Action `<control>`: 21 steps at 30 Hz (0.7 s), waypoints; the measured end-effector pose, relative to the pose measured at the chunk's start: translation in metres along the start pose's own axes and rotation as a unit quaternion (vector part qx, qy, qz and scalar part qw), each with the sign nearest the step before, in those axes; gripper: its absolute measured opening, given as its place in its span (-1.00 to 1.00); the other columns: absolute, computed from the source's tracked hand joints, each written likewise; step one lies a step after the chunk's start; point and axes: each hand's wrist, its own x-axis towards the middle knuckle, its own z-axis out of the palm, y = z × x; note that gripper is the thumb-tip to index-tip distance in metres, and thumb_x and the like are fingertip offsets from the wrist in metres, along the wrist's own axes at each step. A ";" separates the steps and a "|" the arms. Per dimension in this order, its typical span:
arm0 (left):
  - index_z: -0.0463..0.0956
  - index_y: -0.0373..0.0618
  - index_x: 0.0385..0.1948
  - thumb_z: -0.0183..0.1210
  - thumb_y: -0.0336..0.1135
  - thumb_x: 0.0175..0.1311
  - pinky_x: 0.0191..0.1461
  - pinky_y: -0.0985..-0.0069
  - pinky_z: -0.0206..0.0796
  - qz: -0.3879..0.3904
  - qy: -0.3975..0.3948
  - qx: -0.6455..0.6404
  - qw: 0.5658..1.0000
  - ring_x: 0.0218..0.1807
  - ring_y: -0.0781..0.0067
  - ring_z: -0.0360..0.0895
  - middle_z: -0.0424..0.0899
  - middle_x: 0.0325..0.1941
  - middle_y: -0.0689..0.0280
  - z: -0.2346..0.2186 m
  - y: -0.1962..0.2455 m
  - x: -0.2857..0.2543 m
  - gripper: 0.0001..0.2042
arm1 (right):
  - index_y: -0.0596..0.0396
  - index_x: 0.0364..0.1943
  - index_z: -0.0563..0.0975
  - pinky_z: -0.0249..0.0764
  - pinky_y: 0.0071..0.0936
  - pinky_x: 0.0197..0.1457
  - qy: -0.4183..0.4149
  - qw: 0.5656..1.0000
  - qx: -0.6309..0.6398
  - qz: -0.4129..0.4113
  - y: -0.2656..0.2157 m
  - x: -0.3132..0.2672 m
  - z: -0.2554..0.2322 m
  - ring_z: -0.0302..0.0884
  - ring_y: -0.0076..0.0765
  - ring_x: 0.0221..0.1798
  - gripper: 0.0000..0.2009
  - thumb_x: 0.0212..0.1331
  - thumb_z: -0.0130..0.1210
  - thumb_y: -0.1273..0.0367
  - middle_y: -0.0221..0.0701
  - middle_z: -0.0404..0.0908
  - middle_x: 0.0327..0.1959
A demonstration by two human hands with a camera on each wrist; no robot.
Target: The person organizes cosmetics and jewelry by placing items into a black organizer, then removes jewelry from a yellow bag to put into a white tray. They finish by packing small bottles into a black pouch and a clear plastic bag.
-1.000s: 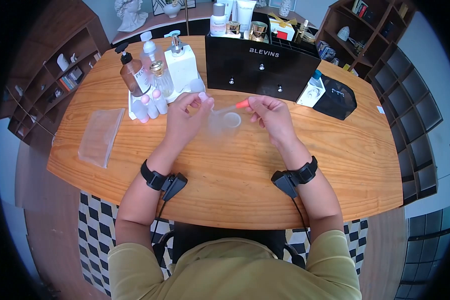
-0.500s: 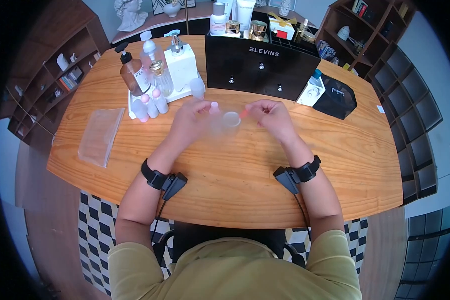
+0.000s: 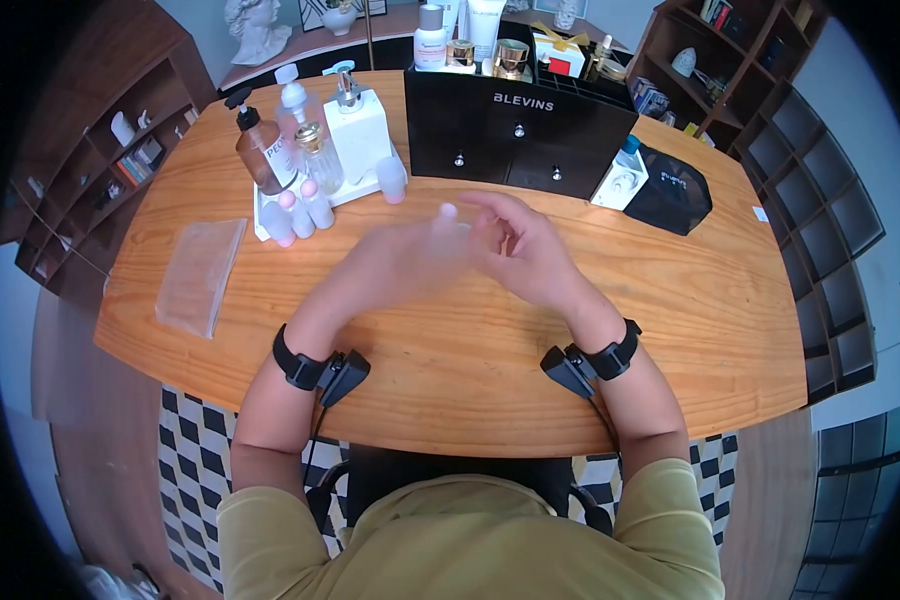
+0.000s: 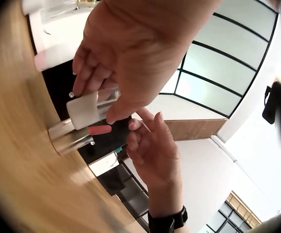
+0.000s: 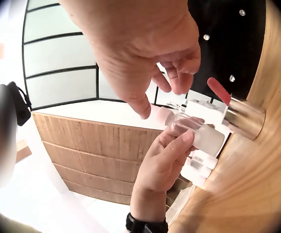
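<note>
My left hand (image 3: 410,262), blurred in the head view, holds a small clear bottle (image 5: 211,140) with whitish contents at its lower end. The bottle's pink cap (image 5: 161,114) points towards my right hand (image 3: 530,250). That hand holds nothing; its fingers are loosely bent, and its thumb tip is right by the cap in the right wrist view. Below the hands, a clear cylindrical cup (image 5: 247,119) stands on the table. A tool's red handle (image 5: 219,91) leans out of its mouth; the tool's lower part is hard to make out.
A white tray (image 3: 263,232) carries pump bottles and several small pink-capped bottles. By its right corner is a small frosted container (image 3: 392,182). Behind my hands stands a black drawer box (image 3: 465,130); a clear pouch (image 3: 202,275) lies left, a black pouch (image 3: 675,190) right.
My right hand has let go of the red-handled tool, which is now in the cup, and has opened. My left hand has moved right with the bottle, towards the right hand.
</note>
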 end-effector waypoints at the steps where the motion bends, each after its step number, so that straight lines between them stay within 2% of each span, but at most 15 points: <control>1: 0.47 -0.13 -0.06 -0.03 -0.20 0.36 -0.18 0.26 0.34 0.053 -0.022 -0.002 0.998 -0.25 0.05 0.55 0.59 -0.22 0.07 0.000 0.003 -0.002 -0.73 | 0.11 -0.09 0.57 0.28 -0.70 -0.43 -0.016 1.000 0.014 -0.007 -0.003 -0.001 0.000 0.27 -0.72 -0.48 -0.68 0.09 0.30 0.31 -0.59 0.40 -0.45; 4: 0.37 -0.05 0.10 0.01 -0.34 0.29 -0.16 0.31 0.35 0.149 -0.023 -0.006 0.989 -0.18 0.12 0.55 0.54 -0.05 0.12 0.011 -0.009 -0.005 -0.66 | 0.11 -0.12 0.57 0.26 -0.71 -0.41 -0.065 0.997 0.033 -0.016 0.002 -0.002 -0.002 0.24 -0.73 -0.47 -0.74 0.13 0.27 0.34 -0.62 0.39 -0.46; 7: 0.36 0.01 0.14 0.01 -0.36 0.27 -0.11 0.31 0.35 0.081 -0.091 -0.052 0.991 -0.13 0.14 0.52 0.49 -0.02 0.15 0.000 0.018 -0.003 -0.63 | 0.08 -0.15 0.57 0.23 -0.71 -0.42 -0.072 0.993 0.095 0.022 0.006 0.000 -0.008 0.21 -0.75 -0.49 -0.79 0.15 0.25 0.35 -0.65 0.39 -0.49; 10: 0.37 0.05 0.15 0.02 -0.37 0.26 -0.02 0.27 0.32 0.044 -0.101 -0.074 0.991 -0.09 0.11 0.46 0.48 -0.08 0.15 0.001 0.018 -0.002 -0.61 | 0.07 -0.15 0.57 0.21 -0.72 -0.43 -0.079 0.994 0.072 0.016 0.001 0.001 -0.018 0.20 -0.77 -0.50 -0.79 0.16 0.25 0.35 -0.67 0.41 -0.52; 13: 0.43 -0.19 -0.01 0.22 -0.12 0.23 0.12 0.45 0.26 0.105 -0.040 -0.090 0.990 -0.05 0.39 0.45 0.53 -0.12 0.24 0.013 -0.001 -0.001 -0.59 | 0.06 -0.15 0.55 0.21 -0.70 -0.44 -0.081 0.995 0.042 0.036 0.008 0.001 -0.020 0.23 -0.74 -0.51 -0.79 0.16 0.24 0.34 -0.65 0.44 -0.54; 16: 0.44 -0.19 -0.03 0.21 -0.12 0.24 0.10 0.44 0.26 0.104 -0.052 -0.106 0.988 -0.06 0.39 0.44 0.53 -0.14 0.24 0.014 -0.002 0.000 -0.61 | 0.07 -0.13 0.54 0.23 -0.66 -0.46 -0.070 0.993 -0.088 0.038 -0.005 -0.001 -0.021 0.29 -0.68 -0.51 -0.76 0.14 0.25 0.34 -0.57 0.47 -0.50; 19: 0.44 -0.20 -0.05 0.21 -0.11 0.24 0.08 0.44 0.25 0.092 -0.036 -0.104 0.990 -0.07 0.37 0.43 0.52 -0.15 0.22 0.017 -0.007 -0.001 -0.61 | 0.09 -0.12 0.54 0.30 -0.62 -0.44 -0.097 0.995 -0.029 -0.015 -0.020 -0.003 -0.025 0.34 -0.62 -0.50 -0.72 0.10 0.28 0.34 -0.48 0.52 -0.42; 21: 0.44 -0.20 -0.06 0.21 -0.10 0.23 0.07 0.44 0.25 0.075 -0.049 -0.108 0.990 -0.08 0.36 0.43 0.51 -0.16 0.22 0.012 0.003 -0.001 -0.61 | 0.09 -0.10 0.54 0.34 -0.61 -0.41 -0.117 0.990 -0.071 -0.018 -0.015 -0.001 -0.028 0.36 -0.60 -0.49 -0.70 0.08 0.28 0.35 -0.45 0.54 -0.37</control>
